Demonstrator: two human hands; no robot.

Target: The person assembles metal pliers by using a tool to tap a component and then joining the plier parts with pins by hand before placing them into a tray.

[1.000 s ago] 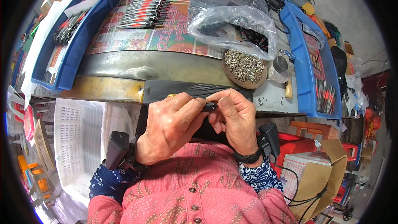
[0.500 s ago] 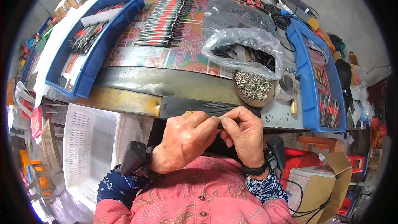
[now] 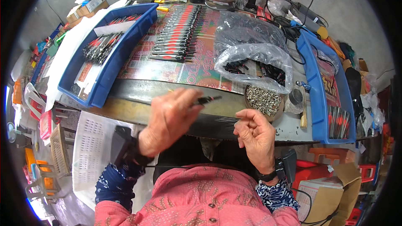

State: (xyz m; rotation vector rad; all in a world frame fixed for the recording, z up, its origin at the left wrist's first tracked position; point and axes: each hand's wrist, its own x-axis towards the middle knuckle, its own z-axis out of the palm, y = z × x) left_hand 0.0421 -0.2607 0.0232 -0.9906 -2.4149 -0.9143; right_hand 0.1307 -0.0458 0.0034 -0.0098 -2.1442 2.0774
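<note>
My left hand [image 3: 169, 115], a little blurred, is raised over the table's front edge, closed on a slim black pen-like piece [image 3: 209, 99]. One end of that piece sticks out to the right past the fingers; the rest is hidden in the grip. Lower and to the right, my right hand [image 3: 256, 140] has loosely bent fingers standing apart, and nothing shows in them. Just beyond it is a round brown dish [image 3: 274, 115] heaped with small silver metal pieces [image 3: 263, 99]. An opened clear plastic bag [image 3: 253, 54] behind the dish holds several black pieces.
Slim red-and-black pieces [image 3: 176, 33] lie in a row on the patterned table sheet. Blue trays [image 3: 106, 73] [image 3: 320, 109] with similar pieces flank the table at both sides. A brush [image 3: 303, 119] lies beside the right tray. Below left stands a white plastic basket [image 3: 90, 155].
My hands were together, fingertips meeting at the table edge; now they are apart. My left hand has moved up and left with the black piece, while my right hand has moved slightly right and loosened.
</note>
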